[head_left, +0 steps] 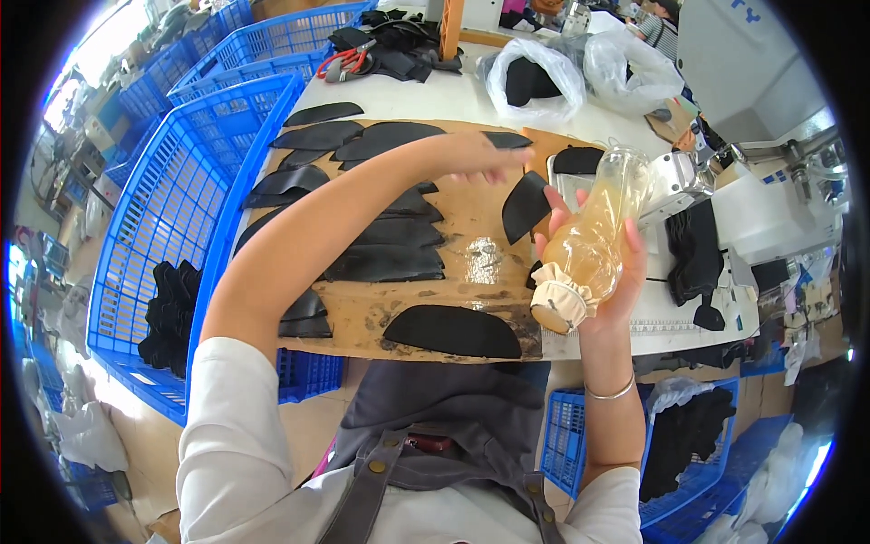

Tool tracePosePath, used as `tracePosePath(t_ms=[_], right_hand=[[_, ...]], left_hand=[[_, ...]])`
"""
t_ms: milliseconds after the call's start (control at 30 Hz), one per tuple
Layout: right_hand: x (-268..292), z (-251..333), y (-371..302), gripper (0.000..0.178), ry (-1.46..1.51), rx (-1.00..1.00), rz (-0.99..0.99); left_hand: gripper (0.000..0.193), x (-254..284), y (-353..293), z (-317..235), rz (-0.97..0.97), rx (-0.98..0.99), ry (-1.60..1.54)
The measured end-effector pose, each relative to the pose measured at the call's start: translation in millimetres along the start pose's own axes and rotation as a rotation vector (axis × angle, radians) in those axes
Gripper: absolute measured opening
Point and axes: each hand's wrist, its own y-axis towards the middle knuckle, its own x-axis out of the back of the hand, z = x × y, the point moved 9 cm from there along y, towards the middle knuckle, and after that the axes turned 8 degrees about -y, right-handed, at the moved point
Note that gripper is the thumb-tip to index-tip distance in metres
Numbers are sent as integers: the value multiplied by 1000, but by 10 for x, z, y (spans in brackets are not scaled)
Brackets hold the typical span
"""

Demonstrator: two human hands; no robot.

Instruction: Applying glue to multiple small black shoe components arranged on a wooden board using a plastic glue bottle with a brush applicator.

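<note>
My right hand (618, 286) is wrapped around a clear plastic bottle (594, 227) of cloudy amber liquid, tilted with its mouth down toward me. Cream cloth (564, 297) is bunched and tied over that mouth. My left arm reaches across the board, and my left hand (478, 159) hovers over its far part; the fingers are blurred, so their grip is unclear. Close to both hands lies a curved black piece (526, 208). A larger black half-moon piece (453, 332) rests at the near edge. Several overlapping black pieces (385, 258) lie under and beside my left forearm.
A stained tan board (485, 295) covers much of the white table. Blue crates (136, 240) stand at the left, another (566, 435) at the lower right. Red-handled scissors (346, 62) lie far left, clear plastic bags (630, 72) far right. A white machine (770, 204) stands right.
</note>
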Motion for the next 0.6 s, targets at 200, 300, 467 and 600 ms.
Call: tracePosePath(t_ms=[200,300,467,600], right_hand=[[-30,-42,89,46,13,0,20],[-57,-67,62,46,-15,6,4],[-2,-47,-84,49,-53,20,26],[-63,-15,-305,57,-13,40,83]], left_hand=[[27,-269,-245,-37,128,-194,-624],[16,-137,-117,4,128,-105,-841],[30,-20,-16,-349,219,-170,-612],[35,-120,-72,-859,246,-330,-653]])
